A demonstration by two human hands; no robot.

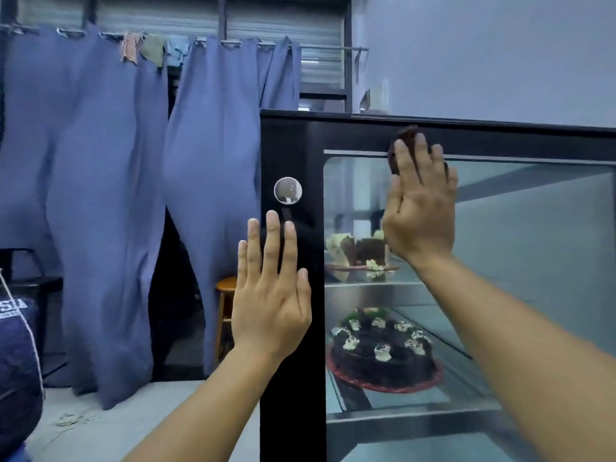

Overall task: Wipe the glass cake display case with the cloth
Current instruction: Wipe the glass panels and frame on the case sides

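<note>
Right hand (420, 208): pressing a dark cloth (401, 145) with flat, straight fingers against the top-left corner of the display case (293, 155) glass.
Left hand (271, 295): fingers lying straight and spread on the black frame.
Inside: 2 cakes (383, 351) sitting on shelves.

upper glass shelf (383, 284) in the case (290, 395) before me: cut cake pieces (363, 250) on a board (336, 267) | lower shelf (416, 420): round chocolate cake (383, 355) on a red board (400, 388) | floor (133, 431) to my left: wooden stool (226, 295), scattered scraps (75, 420)
</note>
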